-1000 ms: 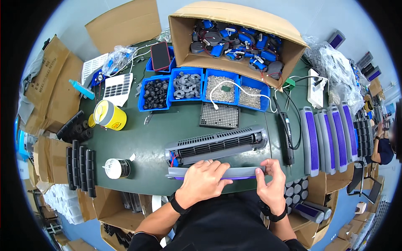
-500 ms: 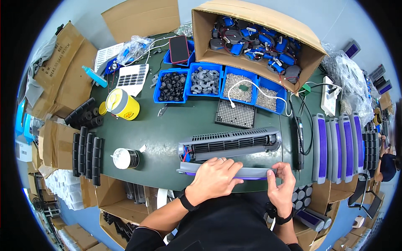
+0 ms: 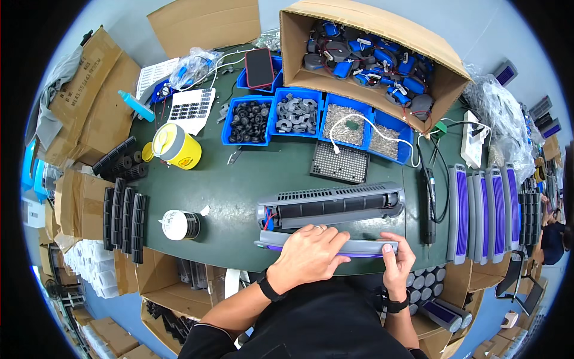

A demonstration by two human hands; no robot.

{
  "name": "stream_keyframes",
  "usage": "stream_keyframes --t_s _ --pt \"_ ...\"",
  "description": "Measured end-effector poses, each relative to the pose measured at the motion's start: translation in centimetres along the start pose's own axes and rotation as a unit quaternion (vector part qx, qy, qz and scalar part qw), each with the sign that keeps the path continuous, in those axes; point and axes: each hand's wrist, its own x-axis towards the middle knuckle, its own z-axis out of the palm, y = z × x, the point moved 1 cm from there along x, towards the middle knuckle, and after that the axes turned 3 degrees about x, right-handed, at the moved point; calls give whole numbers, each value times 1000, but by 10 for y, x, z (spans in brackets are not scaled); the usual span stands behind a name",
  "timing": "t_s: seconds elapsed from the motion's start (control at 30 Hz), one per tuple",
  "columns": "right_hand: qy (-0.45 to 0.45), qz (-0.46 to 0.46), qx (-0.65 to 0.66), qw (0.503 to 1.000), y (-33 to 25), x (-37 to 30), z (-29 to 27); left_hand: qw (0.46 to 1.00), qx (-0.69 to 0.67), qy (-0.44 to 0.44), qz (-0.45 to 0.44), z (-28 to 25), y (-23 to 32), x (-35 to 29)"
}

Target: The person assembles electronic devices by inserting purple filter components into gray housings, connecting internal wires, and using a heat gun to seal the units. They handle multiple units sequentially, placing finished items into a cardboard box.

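Observation:
A long grey cover with a purple face (image 3: 359,246) lies along the table's near edge, in both my hands. My left hand (image 3: 308,254) wraps over its left half, thumb in front and fingers on top. At its right end, my right hand (image 3: 396,260) pinches the tip between thumb and fingers. Just beyond the cover sits a long grey fan housing (image 3: 332,194), open toward me. Inside it runs a black cylindrical fan roller (image 3: 332,206); red wires and a blue part (image 3: 268,218) show at the housing's left end.
Blue bins (image 3: 245,122) hold small black and grey parts and screws. A carton (image 3: 376,99) of blue motors stands behind. Grey-purple units (image 3: 458,212) and a black electric screwdriver (image 3: 428,209) are at right; black rollers (image 3: 122,221), a yellow jug (image 3: 177,147) and a white-topped tub (image 3: 180,225) at left.
The roller's fine ribs no longer show; its surface now looks smooth and dark. My right hand has shifted slightly down at the cover's end. My left hand keeps its grip.

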Motion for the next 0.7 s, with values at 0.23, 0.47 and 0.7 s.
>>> stream_keyframes --t_s 0.23,0.47,0.7 --pt "17 -34 -8 999 11 0 0 1000 2 0 -4 0 0 -2" --pt "34 -57 -55 996 3 -12 -8 999 -33 -18 6 -9 6 -4" --pt "64 -133 -46 988 -47 -17 -12 998 -55 -20 11 -47 32 3"
